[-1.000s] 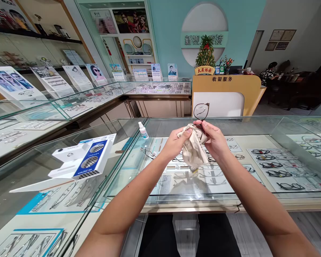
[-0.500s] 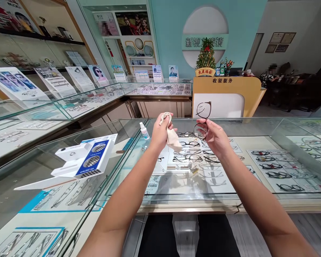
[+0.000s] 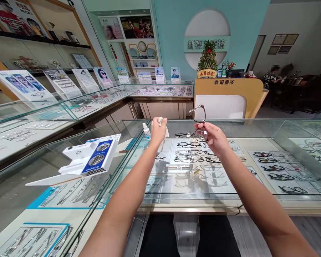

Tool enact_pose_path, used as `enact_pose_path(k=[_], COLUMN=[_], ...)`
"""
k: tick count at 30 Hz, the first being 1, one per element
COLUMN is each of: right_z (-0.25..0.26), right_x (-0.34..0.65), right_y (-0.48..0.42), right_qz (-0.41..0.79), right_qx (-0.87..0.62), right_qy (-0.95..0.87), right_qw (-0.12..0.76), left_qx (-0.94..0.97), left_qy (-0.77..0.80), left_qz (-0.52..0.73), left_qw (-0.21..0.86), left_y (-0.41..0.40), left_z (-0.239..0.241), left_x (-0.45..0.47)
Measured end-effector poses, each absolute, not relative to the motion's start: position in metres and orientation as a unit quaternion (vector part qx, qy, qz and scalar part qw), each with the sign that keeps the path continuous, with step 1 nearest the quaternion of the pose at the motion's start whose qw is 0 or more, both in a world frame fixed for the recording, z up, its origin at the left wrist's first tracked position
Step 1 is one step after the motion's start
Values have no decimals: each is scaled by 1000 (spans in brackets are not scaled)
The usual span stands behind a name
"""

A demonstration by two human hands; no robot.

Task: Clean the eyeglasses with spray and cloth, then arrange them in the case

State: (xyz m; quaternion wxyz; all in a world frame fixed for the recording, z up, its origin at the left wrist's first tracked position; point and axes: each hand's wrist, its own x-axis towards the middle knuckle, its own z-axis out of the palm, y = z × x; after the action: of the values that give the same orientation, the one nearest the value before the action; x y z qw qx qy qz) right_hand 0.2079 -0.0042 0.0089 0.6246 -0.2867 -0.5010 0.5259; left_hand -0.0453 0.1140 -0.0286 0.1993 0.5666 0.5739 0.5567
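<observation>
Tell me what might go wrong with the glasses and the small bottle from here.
The glasses are held only by the right hand above the glass counter, so they might slip and strike it. Fingers near the lower lens could smudge it. The left hand, gripping the cloth, is close beside the bottle and might knock it over.

Glass counter (image 3: pixel 203 208): bright, reflections, soft shadows inside | back-right corner (image 3: pixel 307 94): dim | picture edges: stretched

Cream on cloth (image 3: pixel 159 121). Dark around clear lenses on glasses (image 3: pixel 199 114). White and blue on bottle (image 3: pixel 146 131), near far-left corner of counter (image 3: pixel 256 207). White, blue, black-and-white checked circles on box (image 3: pixel 98 156).
</observation>
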Motion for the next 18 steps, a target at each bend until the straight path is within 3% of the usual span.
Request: enact_pose_path(k=[5, 10, 13, 18], right_z=[9, 12, 13, 14], right_x=[213, 224, 228, 231], right_y=[-1, 2, 4, 2], right_qz=[480, 349, 331, 340], right_qx=[-311, -363, -367, -370], right_qy=[-547, -653, -684, -714], right_qw=[611, 566, 536, 488], left_qx=[631, 738, 785, 798], left_qy=[628, 447, 338, 307], left_qz=[454, 502, 512, 514], left_qw=[44, -59, -82, -67], left_y=[95, 67, 51, 40], left_z=[-32, -18, -11, -8], left_x=[-34, -18, -8, -1])
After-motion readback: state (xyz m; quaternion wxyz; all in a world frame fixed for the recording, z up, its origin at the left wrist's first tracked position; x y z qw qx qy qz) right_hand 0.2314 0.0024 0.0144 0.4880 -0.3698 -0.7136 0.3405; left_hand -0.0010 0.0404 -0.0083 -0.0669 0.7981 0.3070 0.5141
